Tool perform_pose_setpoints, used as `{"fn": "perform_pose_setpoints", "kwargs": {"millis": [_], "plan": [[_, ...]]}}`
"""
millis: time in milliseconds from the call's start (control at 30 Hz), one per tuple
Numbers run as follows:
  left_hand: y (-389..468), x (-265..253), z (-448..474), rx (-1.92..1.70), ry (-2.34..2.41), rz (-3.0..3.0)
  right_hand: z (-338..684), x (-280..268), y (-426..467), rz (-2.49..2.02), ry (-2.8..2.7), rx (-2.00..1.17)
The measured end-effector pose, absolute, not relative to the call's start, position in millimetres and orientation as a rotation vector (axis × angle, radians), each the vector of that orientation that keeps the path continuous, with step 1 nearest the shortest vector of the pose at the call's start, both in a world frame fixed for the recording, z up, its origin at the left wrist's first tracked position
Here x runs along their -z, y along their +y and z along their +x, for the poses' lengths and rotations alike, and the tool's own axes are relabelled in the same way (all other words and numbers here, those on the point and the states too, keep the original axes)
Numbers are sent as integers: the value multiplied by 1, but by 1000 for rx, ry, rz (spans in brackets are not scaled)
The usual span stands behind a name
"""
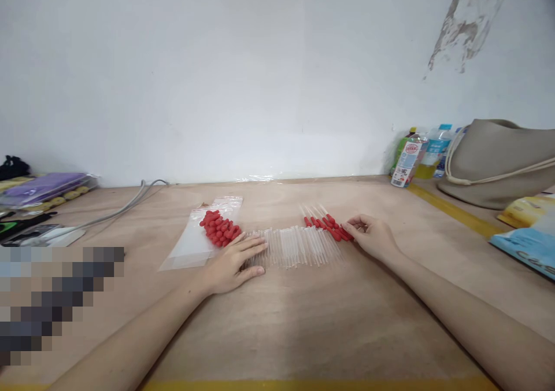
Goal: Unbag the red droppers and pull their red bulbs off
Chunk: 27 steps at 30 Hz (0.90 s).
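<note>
A row of thin clear sticks (288,247) lies side by side on the wooden table. My left hand (238,262) rests over the row's left end, fingers stretched out and lying flat. Just beyond it, a heap of small red oval pieces (219,229) sits on a clear plastic zip bag (186,255). To the right of the row is a small group of red-tipped clear sticks (325,223), pointing away from me. My right hand (373,236) has its fingers pinched at the near red end of one of these; the fingertips partly hide it.
Bottles (433,151), a carton (406,162) and a grey-beige bag (494,159) stand at the back right, with blue-and-yellow packets (524,249) nearer. On the left are a purple packet (47,190) and a grey cable (117,213). A white wall (260,78) closes off the back.
</note>
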<state>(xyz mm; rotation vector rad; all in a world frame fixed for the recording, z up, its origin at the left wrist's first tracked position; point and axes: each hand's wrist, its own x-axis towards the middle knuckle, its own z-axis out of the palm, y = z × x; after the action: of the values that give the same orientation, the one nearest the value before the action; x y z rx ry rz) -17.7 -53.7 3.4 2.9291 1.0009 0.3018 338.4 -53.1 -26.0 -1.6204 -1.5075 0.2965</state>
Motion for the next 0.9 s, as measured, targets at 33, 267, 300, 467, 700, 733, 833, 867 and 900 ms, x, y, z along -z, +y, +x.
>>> {"fn": "perform_pose_setpoints", "kwargs": {"millis": [33, 267, 300, 467, 700, 733, 833, 867, 900], "plan": [[-52, -3, -19, -309, 995, 2938, 338, 25, -54, -1630, -1519, -291], [-54, 0, -18, -530, 923, 3068, 340, 23, -54, -1681, -1517, -179], [-56, 0, -16, -586, 921, 3083, 340, 24, -54, -1686, -1519, -159], [-62, 2, -7, -794, 932, 3096, 339, 23, -51, -1713, -1531, -60], [-62, 4, -4, -927, 974, 3057, 320, -4, -32, -2019, -1635, 38], [-62, 5, -4, -933, 976, 3055, 317, -7, -28, -2051, -1637, 19], [-62, 5, -4, -933, 979, 3046, 308, -11, -18, -2088, -1633, -19], [-62, 5, -4, -929, 980, 3043, 305, -11, -15, -2096, -1628, -24], [-62, 5, -4, -923, 982, 3040, 304, -11, -13, -2104, -1620, -27]]}}
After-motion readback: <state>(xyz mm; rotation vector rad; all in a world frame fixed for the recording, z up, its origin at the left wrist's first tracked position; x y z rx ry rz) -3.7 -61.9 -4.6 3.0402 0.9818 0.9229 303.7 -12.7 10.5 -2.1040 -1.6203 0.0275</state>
